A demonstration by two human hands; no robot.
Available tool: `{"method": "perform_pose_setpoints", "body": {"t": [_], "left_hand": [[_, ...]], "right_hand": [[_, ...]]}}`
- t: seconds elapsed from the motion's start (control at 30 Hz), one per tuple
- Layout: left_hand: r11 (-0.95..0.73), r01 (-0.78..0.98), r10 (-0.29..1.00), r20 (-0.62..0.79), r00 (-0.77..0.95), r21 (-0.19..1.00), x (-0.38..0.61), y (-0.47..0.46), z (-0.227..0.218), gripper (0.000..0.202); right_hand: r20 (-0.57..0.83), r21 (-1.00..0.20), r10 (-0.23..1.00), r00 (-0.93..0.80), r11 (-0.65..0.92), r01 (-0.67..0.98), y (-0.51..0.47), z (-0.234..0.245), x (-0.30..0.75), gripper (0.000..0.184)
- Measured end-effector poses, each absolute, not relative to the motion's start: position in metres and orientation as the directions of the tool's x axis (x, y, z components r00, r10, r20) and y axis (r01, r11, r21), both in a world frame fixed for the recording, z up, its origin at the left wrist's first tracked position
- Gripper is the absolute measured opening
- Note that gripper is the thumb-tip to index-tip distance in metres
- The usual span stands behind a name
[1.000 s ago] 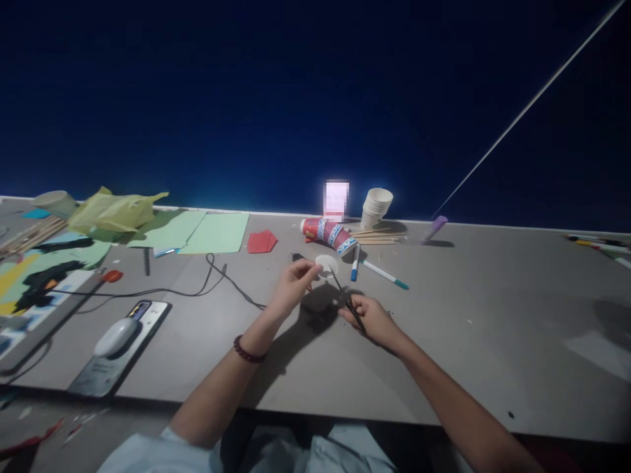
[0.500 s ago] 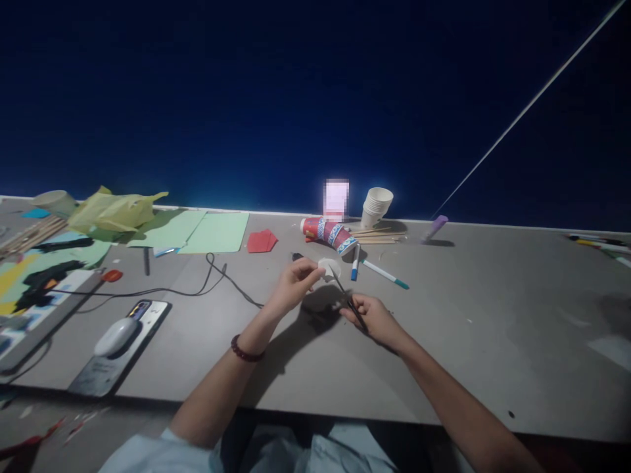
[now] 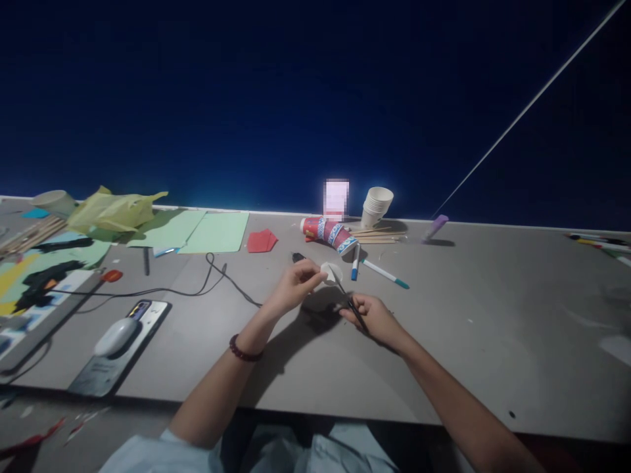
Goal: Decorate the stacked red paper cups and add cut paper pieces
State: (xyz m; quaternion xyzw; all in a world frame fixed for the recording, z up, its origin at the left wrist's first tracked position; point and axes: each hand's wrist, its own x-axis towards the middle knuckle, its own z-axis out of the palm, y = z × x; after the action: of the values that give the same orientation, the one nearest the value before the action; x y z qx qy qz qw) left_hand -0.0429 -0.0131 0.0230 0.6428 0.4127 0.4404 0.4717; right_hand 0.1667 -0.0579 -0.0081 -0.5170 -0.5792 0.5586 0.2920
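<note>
Between thumb and fingers, my left hand (image 3: pixel 298 282) pinches a small round white piece of paper (image 3: pixel 335 272) by its left edge. My right hand (image 3: pixel 372 315) is closed around the dark handles of a pair of scissors (image 3: pixel 351 303). The blades point up and to the left and lie against the paper disc. Just beyond, a bent red and blue patterned tube of joined paper cups (image 3: pixel 329 233) lies on its side. Two white markers, one with a blue cap (image 3: pixel 355 264) and one with a green end (image 3: pixel 387 274), rest right of the disc.
A stack of white paper cups (image 3: pixel 377 207) and thin wooden sticks (image 3: pixel 379 235) are at the back. Red paper (image 3: pixel 262 241), green sheets (image 3: pixel 214 233) and a yellow bag (image 3: pixel 116 213) lie left. A phone (image 3: pixel 121 345), cable (image 3: pixel 172 291) and power strip (image 3: pixel 49 322) are nearer.
The white disc has shifted slightly right and turned a little in my left hand's pinch. My right hand with the scissors has barely moved.
</note>
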Motion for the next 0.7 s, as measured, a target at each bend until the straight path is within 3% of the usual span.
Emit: {"method": "perform_pose_setpoints", "body": {"t": [0.23,0.5,0.7], "left_hand": [[-0.173,0.073,0.955,0.149,0.257,0.982,-0.042,-0.014,0.024,0.032],[-0.022,-0.119,0.993,0.036,0.111,0.993,-0.036,-0.018,0.032,0.030],[0.008,-0.151,0.991,0.012,0.134,0.988,-0.031,-0.018,0.029,0.038]], "right_hand": [[-0.209,-0.949,0.934,-0.289,-0.122,0.291,-0.058,-0.006,0.167,0.054],[-0.216,-0.945,0.938,-0.270,-0.130,0.301,-0.059,-0.005,0.165,0.055],[-0.199,-0.951,0.944,-0.264,-0.121,0.284,-0.058,-0.004,0.163,0.054]]}}
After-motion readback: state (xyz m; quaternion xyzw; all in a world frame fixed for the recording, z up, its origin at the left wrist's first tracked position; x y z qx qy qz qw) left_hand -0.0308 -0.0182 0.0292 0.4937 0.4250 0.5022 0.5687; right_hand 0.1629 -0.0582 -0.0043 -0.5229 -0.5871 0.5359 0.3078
